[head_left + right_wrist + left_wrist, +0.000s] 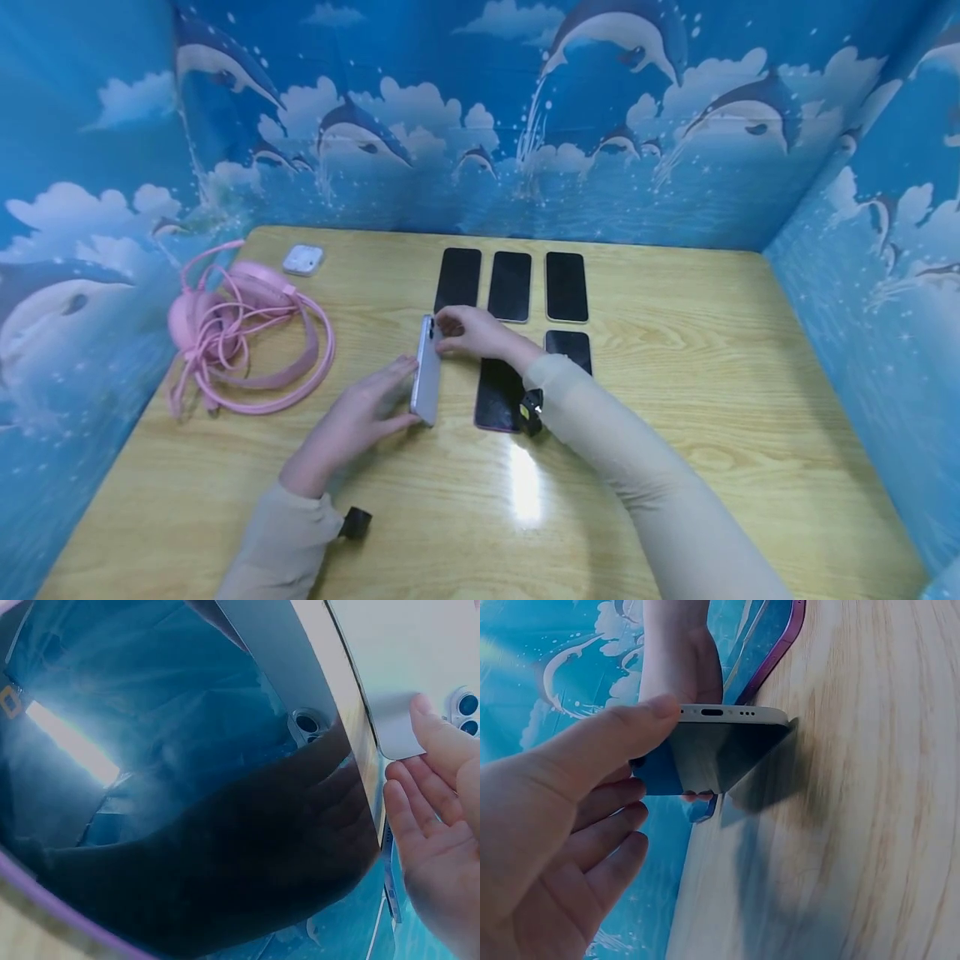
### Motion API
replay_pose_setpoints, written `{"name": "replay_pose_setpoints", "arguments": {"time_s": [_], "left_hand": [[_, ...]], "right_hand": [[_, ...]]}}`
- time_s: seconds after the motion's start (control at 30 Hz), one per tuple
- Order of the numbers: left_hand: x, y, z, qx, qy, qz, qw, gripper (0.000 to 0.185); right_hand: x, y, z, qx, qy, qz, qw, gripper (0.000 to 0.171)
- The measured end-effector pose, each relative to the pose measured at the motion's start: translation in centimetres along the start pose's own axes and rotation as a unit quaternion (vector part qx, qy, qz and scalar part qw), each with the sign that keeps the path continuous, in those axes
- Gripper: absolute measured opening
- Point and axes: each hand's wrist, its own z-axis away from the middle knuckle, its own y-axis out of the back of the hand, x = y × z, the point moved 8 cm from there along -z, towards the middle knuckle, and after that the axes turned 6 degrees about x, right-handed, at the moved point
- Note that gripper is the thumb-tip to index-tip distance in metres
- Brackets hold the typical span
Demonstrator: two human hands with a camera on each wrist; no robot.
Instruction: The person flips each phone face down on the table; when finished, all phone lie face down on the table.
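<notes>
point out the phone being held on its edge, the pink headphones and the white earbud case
phone (427, 373), head view, on its pale back, held on edge between both hands
pink headphones (255, 287), head view, on the near ear cup
white earbud case (303, 259), head view, on its lid

Purple-edged phone (497, 394) partly under forearm

we see a staged recording booth: a wooden table (675, 400) boxed in by dolphin-print backdrop panels (600, 125), phones (510, 285) lined up at centre frame.
</notes>
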Motion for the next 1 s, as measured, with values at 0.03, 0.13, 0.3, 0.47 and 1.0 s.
{"name": "replay_pose_setpoints", "arguments": {"time_s": [0.03, 0.13, 0.3, 0.47, 1.0], "left_hand": [[-0.06, -0.02, -0.02, 0.001, 0.000, 0.003, 1.0000, 0.079], [-0.19, -0.11, -0.05, 0.007, -0.006, 0.013, 0.9999, 0.081], [-0.04, 0.00, 0.27, 0.029, -0.041, 0.021, 0.9985, 0.080], [0.01, 0.30, 0.54, 0.055, -0.075, 0.002, 0.9957, 0.078], [-0.55, -0.28, 0.18, 0.024, -0.060, -0.019, 0.9977, 0.073]], "right_hand": [[-0.01, 0.04, -0.01, 0.002, 0.002, 0.000, 1.000, 0.046], [-0.08, 0.18, 0.05, 0.008, 0.010, 0.002, 1.000, 0.046], [-0.14, 0.38, 0.07, 0.021, 0.015, 0.004, 1.000, 0.046], [-0.17, 0.32, -0.11, 0.020, 0.006, 0.002, 1.000, 0.046], [0.36, 0.59, 0.21, 0.021, 0.008, 0.036, 0.999, 0.043]]}}
